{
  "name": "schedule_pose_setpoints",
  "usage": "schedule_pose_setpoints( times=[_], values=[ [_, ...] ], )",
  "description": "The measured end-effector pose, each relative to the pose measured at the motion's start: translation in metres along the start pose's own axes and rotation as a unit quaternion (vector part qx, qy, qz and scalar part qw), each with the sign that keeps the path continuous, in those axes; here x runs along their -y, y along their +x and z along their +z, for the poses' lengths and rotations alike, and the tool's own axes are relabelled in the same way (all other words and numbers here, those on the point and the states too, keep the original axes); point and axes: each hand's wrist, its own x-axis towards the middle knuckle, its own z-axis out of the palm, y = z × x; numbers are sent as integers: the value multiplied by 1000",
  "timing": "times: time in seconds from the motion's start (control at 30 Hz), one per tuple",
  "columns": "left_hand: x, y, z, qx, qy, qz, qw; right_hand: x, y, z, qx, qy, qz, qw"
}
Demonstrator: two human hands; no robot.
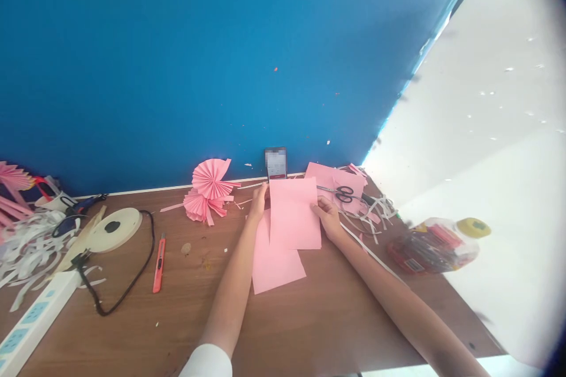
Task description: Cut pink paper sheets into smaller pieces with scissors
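A pink sheet of paper (294,212) is held between both hands above a wooden table (190,306). My left hand (259,203) pinches the sheet's upper left edge. On the sheet's right edge my right hand (326,215) grips it with curled fingers. A second pink sheet (274,265) lies flat on the table under the first. Behind the held sheet, a phone (276,163) leans upright against the blue wall.
Folded pink paper fans (209,188) lie left of the phone. Black-handled scissors (342,192) rest on pink sheets and white paper strips (374,212) at right. A clear jar of pens (431,244) lies further right. An orange utility knife (158,262), tape roll (114,228), black cable and power strip (33,315) are at left.
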Motion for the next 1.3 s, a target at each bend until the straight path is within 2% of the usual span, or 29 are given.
schedule_pose_setpoints(
  times=[0.07,0.13,0.23,0.33,0.4,0.5,0.6,0.67,0.73,0.87,0.97,1.03,1.1,1.3],
  values=[
    [1,0,-1,1,-28,-11,1000,-1,1,-1,5,1,-6,1000],
    [0,-1,-2,29,-49,-41,998,-2,3,-3,4,-3,-9,1000],
    [-4,-5,-8,119,-46,-130,983,-2,5,-6,-12,-10,-11,1000],
    [-6,-12,-12,184,-5,-155,971,-4,5,-7,-24,-27,-17,999],
    [-3,-18,-13,185,37,-143,972,-5,4,-6,-25,-55,-27,998],
    [5,-24,-10,143,76,-119,980,-2,5,-6,-32,-142,-69,987],
    [8,-25,-8,104,57,-102,988,9,12,-16,-91,-286,-130,945],
    [7,-25,-8,94,22,-94,991,17,20,-29,-147,-397,-146,894],
    [5,-25,-8,95,-13,-93,991,24,27,-45,-176,-510,-140,830],
    [2,-25,-7,93,-41,-101,990,26,35,-66,-151,-670,-83,722],
    [2,-26,-7,86,-43,-101,990,21,35,-70,-119,-728,-57,673],
    [4,-26,-8,81,-47,-98,991,19,36,-69,-101,-747,-52,655],
    [5,-26,-8,75,-50,-94,991,19,37,-71,-83,-754,-45,650],
    [8,-25,-9,74,-57,-92,991,30,39,-81,-30,-745,-1,667]
  ],
)
